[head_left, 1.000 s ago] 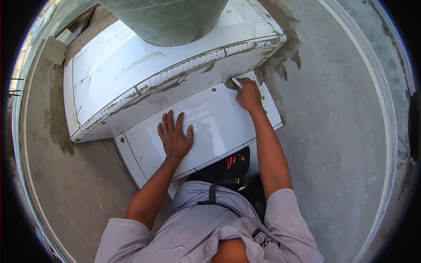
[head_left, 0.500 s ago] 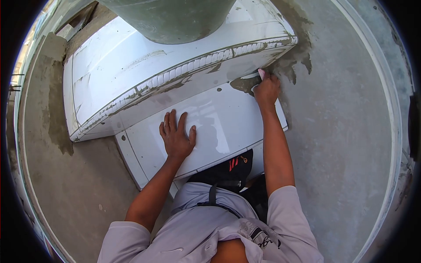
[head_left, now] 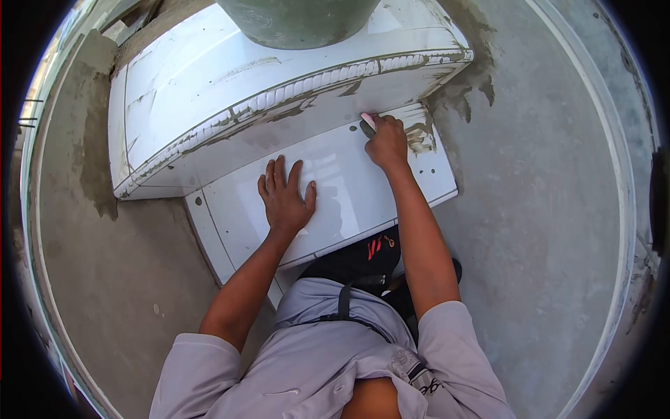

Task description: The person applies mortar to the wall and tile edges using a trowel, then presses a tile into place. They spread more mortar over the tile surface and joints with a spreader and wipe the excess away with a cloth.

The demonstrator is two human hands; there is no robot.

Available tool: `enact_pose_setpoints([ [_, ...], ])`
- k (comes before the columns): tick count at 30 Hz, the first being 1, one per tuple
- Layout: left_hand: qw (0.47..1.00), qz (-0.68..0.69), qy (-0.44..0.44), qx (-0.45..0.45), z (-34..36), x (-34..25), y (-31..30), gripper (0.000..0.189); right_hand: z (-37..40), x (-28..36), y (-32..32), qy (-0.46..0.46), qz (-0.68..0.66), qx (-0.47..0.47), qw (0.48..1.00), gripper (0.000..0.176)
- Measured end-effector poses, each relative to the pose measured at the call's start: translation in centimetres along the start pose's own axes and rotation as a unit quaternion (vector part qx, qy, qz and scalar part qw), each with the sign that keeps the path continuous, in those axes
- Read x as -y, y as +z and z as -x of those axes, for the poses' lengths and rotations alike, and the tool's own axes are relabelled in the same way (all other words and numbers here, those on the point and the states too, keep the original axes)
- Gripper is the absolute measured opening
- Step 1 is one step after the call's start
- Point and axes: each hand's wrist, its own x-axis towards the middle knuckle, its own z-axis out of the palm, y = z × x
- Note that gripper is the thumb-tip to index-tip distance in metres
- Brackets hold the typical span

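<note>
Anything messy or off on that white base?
Yes: grey paste is smeared on the far right corner of the white slab, just beyond the right hand and its small pale tool, and spreads onto the floor beside it. Grey residue also streaks the beaded trim. The left hand lies flat on the slab.

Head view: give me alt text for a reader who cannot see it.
Seen from above, a person's right hand holds a small pale tool at the seam between a white panel and a white moulded base smeared with grey mortar. The left hand lies flat, fingers spread, on the panel; concrete floor surrounds them.
</note>
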Motion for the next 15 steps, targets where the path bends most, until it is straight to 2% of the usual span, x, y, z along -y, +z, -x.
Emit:
enact_pose_setpoints([
  [2,0.999,0.008,0.020,-0.043,0.1,0.6,0.3,0.040,1.5,3.2,1.1,-0.010,-0.023,-0.003,1.000,0.035],
  [5,0.982,0.162,-0.011,-0.102,1.1,1.5,0.6,0.027,4.1,8.4,2.4,-0.031,-0.036,0.018,0.999,0.031],
  [8,0.980,0.165,-0.040,-0.105,4.2,0.0,0.0,0.022,5.2,10.7,3.9,-0.066,-0.079,0.041,0.994,0.034],
  [9,0.984,0.159,-0.012,-0.075,5.7,-0.4,-0.1,0.023,5.0,10.3,3.7,-0.063,-0.096,0.051,0.992,0.036],
  [11,0.991,0.136,-0.010,-0.013,8.2,-1.7,-1.1,0.027,4.7,8.8,2.0,-0.040,-0.096,0.048,0.993,0.043],
  [13,0.995,0.100,0.015,-0.004,8.6,-2.4,-1.4,0.032,3.9,6.6,0.7,0.021,-0.066,0.020,0.997,0.050],
  [15,0.997,0.076,0.027,0.011,9.4,-2.5,-1.4,0.038,3.3,6.3,1.5,0.012,-0.053,-0.016,0.998,0.045],
])
